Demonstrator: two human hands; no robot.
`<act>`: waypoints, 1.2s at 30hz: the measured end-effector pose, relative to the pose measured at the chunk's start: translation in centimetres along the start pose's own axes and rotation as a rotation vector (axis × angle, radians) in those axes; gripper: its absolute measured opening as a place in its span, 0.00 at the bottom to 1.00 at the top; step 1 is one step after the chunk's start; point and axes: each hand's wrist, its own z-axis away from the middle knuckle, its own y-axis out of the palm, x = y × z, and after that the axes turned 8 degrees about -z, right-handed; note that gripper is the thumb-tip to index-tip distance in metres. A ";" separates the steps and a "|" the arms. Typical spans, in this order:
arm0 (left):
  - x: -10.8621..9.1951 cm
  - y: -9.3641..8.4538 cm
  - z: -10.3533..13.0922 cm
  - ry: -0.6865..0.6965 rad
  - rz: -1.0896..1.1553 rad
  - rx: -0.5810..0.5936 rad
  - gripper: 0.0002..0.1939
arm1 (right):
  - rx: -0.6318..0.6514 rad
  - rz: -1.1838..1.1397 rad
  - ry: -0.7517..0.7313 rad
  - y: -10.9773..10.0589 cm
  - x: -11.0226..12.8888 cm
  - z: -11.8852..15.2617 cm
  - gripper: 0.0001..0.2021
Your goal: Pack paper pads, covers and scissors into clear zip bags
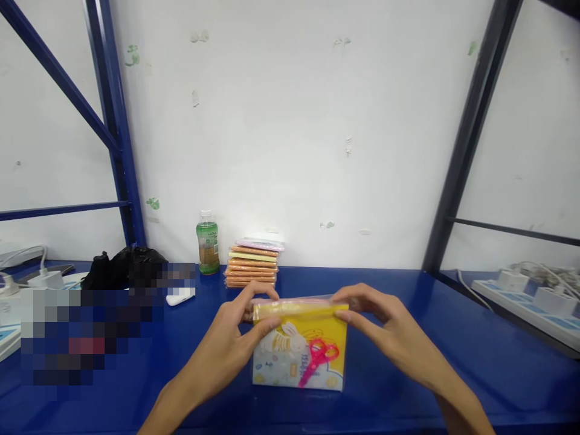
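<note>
A clear plastic packet (276, 368) stands upright on the blue table, held by its top edge. Inside it show a yellow and white printed booklet or card with a rabbit picture and a pair of pink scissors (317, 357). My left hand (238, 335) pinches the packet's upper left corner, thumb in front and fingers behind. At the upper right corner my right hand (385, 320) grips it the same way. The fingers behind the packet are partly hidden. Behind it lies a stack of thin wrapped packets (252, 266), mostly orange-edged.
A green-labelled bottle (208, 244) stands by the wall, left of the stack. Further left are a small white case (180, 297) and a black plastic bag (122, 269). Power strips with plugs (534, 305) lie at both sides. Blue metal posts (118, 130) frame the table (399, 386).
</note>
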 end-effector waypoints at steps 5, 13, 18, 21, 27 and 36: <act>1.0 -0.5 -0.1 0.056 -0.004 0.008 0.08 | 0.010 -0.172 -0.001 -0.1 -0.9 -0.4 0.07; 1.4 -0.5 -0.6 0.059 -0.068 -0.003 0.17 | -0.016 -0.086 -0.156 -0.1 -0.3 0.1 0.14; 0.7 -0.5 -0.2 0.087 -0.135 -0.015 0.19 | -0.116 0.079 -0.168 1.5 0.7 0.0 0.16; 0.7 -0.6 -0.1 0.108 -0.215 -0.040 0.19 | -0.167 0.020 -0.094 2.3 0.7 -0.1 0.20; 0.9 -0.9 0.1 0.126 -0.240 -0.038 0.19 | 0.087 -0.097 0.134 2.8 -0.2 -0.6 0.14; 0.8 -4.1 -0.3 0.091 0.014 -0.194 0.14 | -0.014 -0.411 0.258 2.6 -1.2 -5.3 0.19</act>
